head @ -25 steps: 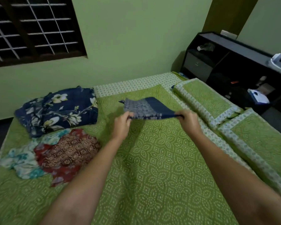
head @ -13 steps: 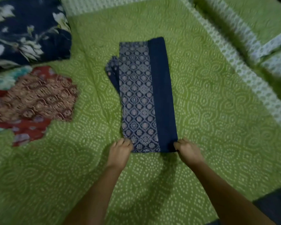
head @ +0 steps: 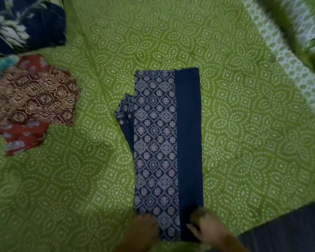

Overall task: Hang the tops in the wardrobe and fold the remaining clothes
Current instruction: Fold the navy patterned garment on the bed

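Note:
A navy garment (head: 168, 146), folded into a long strip with a white lattice print on its left half and plain navy on its right, lies flat on the green bedspread (head: 244, 142). A small flap of it sticks out at the left side. My left hand (head: 144, 229) holds the strip's near left corner, fingers curled over the edge. My right hand (head: 208, 228) grips the near right corner; it is blurred.
A maroon patterned cloth (head: 33, 100) lies on a red floral one at the left, beside a navy floral garment (head: 25, 24) at top left. Green pillows (head: 298, 24) lie at top right. The bed's edge and dark floor (head: 289, 228) are at bottom right.
The garment went from held up in the air to laid flat on the bed. My view has tipped down and closer. Both hands stay at its near corners.

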The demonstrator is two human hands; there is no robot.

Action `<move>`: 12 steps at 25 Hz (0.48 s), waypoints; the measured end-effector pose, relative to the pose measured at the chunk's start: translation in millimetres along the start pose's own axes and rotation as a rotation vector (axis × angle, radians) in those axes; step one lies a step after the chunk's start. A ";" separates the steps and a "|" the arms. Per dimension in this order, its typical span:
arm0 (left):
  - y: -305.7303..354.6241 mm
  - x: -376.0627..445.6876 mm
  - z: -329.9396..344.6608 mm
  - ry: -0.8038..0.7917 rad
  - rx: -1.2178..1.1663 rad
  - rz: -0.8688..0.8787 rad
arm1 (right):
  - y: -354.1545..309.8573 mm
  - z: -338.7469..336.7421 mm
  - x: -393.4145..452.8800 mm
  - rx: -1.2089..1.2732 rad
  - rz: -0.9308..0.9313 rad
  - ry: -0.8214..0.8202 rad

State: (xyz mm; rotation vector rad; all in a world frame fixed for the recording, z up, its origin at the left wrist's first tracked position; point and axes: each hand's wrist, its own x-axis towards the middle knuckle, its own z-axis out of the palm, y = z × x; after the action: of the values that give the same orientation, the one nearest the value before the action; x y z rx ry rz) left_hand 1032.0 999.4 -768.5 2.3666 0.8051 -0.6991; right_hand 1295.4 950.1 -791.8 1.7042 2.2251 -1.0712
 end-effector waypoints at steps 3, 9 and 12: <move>-27.6 75.7 -51.7 0.408 -0.218 -0.197 | -0.5 -39.6 100.1 0.280 0.078 0.361; -159.2 260.4 -130.5 0.594 0.070 -0.422 | 101.3 -124.9 302.8 -0.254 0.143 0.538; -218.6 301.5 -182.6 0.682 0.071 -0.485 | 153.1 -186.0 343.2 -0.331 0.245 0.639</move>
State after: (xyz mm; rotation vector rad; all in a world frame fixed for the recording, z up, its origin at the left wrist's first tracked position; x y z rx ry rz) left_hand 1147.6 1378.0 -892.5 2.5083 1.6984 -0.0603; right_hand 1367.6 1349.4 -897.5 2.2891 2.2396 -0.0836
